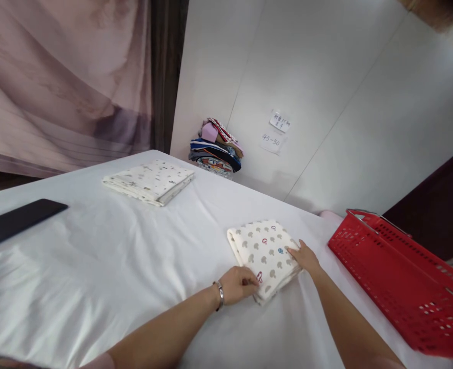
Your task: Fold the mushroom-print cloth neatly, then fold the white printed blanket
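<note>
A cream cloth [267,246] printed with mushrooms lies folded into a thick square on the white-covered table. At its near left edge, my left hand [237,285], with a silver bracelet at the wrist, has its fingers curled and closed on the cloth. My right hand [305,257] grips the right edge, its thumb on top and its other fingers partly hidden. Farther back to the left rests another folded white cloth [149,180] with small scattered prints, apart from both hands.
A red plastic basket [399,277] with metal handles stands on the right. A dark flat object [22,218] lies at the left. Folded clothes [215,148] are piled by the wall beyond the table [126,266]. Handwritten paper labels [274,133] hang on the wall.
</note>
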{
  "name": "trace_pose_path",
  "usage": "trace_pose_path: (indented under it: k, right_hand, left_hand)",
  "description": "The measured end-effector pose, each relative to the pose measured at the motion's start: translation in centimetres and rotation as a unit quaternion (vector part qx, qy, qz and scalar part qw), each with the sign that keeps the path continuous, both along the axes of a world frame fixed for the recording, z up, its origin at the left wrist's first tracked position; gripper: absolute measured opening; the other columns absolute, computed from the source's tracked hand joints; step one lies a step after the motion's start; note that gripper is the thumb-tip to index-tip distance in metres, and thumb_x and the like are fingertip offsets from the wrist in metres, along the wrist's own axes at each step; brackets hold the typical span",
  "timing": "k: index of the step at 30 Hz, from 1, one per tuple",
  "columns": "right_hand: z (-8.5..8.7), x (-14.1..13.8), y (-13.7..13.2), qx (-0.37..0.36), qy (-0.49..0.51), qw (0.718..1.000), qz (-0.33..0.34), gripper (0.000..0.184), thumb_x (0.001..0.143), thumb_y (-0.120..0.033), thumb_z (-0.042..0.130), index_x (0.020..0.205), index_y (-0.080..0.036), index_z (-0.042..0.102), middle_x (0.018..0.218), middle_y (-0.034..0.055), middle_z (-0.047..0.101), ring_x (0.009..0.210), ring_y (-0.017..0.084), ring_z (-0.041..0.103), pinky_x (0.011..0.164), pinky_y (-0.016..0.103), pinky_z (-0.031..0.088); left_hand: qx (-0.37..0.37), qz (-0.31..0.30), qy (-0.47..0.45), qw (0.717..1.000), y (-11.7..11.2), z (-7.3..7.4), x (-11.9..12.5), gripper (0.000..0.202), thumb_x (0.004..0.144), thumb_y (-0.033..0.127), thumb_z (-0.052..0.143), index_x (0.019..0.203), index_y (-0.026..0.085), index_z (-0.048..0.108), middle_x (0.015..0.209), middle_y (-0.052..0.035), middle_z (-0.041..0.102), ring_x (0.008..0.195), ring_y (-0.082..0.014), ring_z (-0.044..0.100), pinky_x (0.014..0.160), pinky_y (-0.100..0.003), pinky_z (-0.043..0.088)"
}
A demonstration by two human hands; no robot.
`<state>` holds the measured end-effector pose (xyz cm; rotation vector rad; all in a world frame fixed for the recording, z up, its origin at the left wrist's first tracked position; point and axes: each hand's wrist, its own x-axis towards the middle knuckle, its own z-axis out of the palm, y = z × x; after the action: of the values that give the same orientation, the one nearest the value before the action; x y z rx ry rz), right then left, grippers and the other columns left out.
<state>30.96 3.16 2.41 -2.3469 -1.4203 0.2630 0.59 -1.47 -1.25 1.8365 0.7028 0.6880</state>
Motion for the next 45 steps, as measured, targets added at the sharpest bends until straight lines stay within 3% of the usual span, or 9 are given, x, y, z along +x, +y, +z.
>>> trace_pose_path:
  k: [3,6,11,15,20,22,27,33,45]
  right_hand:
    - [0.8,-4.0,0.1,0.043,-0.091,0.99,0.094,0.061,0.076,-0.033,0.052,0.132,-0.012,0.038,0.132,0.0138,0.044,0.124,0.027,0.037,0.104,0.04,0.026]
    - [0.3,-9.3,-1.5,0.078,-0.115,0.969,0.202,0.056,0.082,-0.038,0.043,0.134,-0.018,0.035,0.139,0.0076,0.036,0.129,0.022,0.028,0.107,0.036,0.022]
    - [-2.0,-14.3,-5.3,-0.011,-0.122,0.943,0.309,0.054,0.088,-0.048,0.031,0.136,-0.023,0.032,0.145,0.0032,0.023,0.134,0.023,0.015,0.108,0.045,0.011]
    - [-2.2,-14.4,-5.9,-0.023,-0.132,0.943,0.304,0.057,0.089,-0.052,0.025,0.137,-0.021,0.031,0.146,0.0039,0.02,0.135,0.022,0.013,0.108,0.044,0.009]
    - [-1.9,-14.4,-5.8,-0.01,-0.119,0.948,0.296,0.054,0.089,-0.049,0.029,0.135,-0.022,0.035,0.145,0.0033,0.024,0.134,0.022,0.016,0.108,0.043,0.01]
    - [-1.9,-14.4,-6.0,0.003,-0.115,0.949,0.293,0.051,0.089,-0.047,0.031,0.133,-0.023,0.038,0.143,0.0029,0.027,0.133,0.022,0.018,0.108,0.043,0.012]
    - [-2.1,-14.3,-6.5,0.058,-0.108,0.949,0.291,0.044,0.088,-0.042,0.035,0.127,-0.024,0.046,0.139,0.0035,0.036,0.129,0.022,0.027,0.106,0.042,0.017]
    - [-2.0,-14.3,-6.8,0.094,-0.093,0.944,0.301,0.037,0.087,-0.035,0.039,0.122,-0.026,0.05,0.134,0.0029,0.043,0.125,0.021,0.033,0.104,0.041,0.023]
    - [-1.4,-14.7,-6.6,0.043,-0.1,0.937,0.333,0.049,0.089,-0.044,0.035,0.135,-0.027,0.032,0.144,0.0013,0.026,0.132,0.022,0.02,0.107,0.045,0.014]
  left_hand:
    - [-0.042,0.029,0.02,0.999,0.2,0.2,-0.2,0.018,0.069,0.027,0.056,0.079,0.02,0.069,0.065,0.0021,0.061,0.059,-0.0111,0.053,0.057,-0.021,0.041]
    - [-0.032,0.023,0.01,0.999,0.5,0.2,-0.4,0.017,0.068,0.026,0.056,0.078,0.02,0.069,0.066,0.0024,0.062,0.059,-0.0106,0.052,0.056,-0.021,0.04]
    - [-0.01,0.0,0.016,1.0,0.5,0.2,-0.5,0.017,0.069,0.024,0.053,0.074,0.018,0.068,0.06,0.0023,0.059,0.054,-0.0098,0.048,0.053,-0.021,0.037]
    - [0.077,0.036,0.045,0.995,1.1,0.3,-1.1,0.018,0.073,0.023,0.05,0.07,0.019,0.067,0.063,0.0022,0.06,0.058,-0.0102,0.051,0.058,-0.021,0.04]
    - [0.105,0.288,0.14,0.941,4.2,0.5,-3.0,0.024,0.076,0.021,0.048,0.095,0.019,0.063,0.09,-0.0027,0.064,0.076,-0.0132,0.058,0.072,-0.025,0.044]
    - [0.109,0.334,0.186,0.917,5.8,0.6,-3.6,0.034,0.075,0.02,0.049,0.109,0.019,0.057,0.106,-0.0055,0.061,0.09,-0.0163,0.057,0.08,-0.027,0.044]
    - [0.139,0.303,0.257,0.907,9.2,0.4,-2.8,0.048,0.076,0.025,0.051,0.123,0.017,0.048,0.125,-0.0073,0.053,0.115,-0.0207,0.045,0.097,-0.03,0.035]
    - [0.128,0.298,0.279,0.904,11.4,0.5,-1.5,0.046,0.076,0.023,0.047,0.122,0.022,0.052,0.11,-0.0067,0.062,0.103,-0.0201,0.054,0.09,-0.031,0.038]
    - [0.109,0.318,0.288,0.897,13.0,0.3,-2.1,0.038,0.074,0.023,0.043,0.105,0.03,0.063,0.097,-0.0023,0.067,0.099,-0.0212,0.057,0.091,-0.034,0.036]
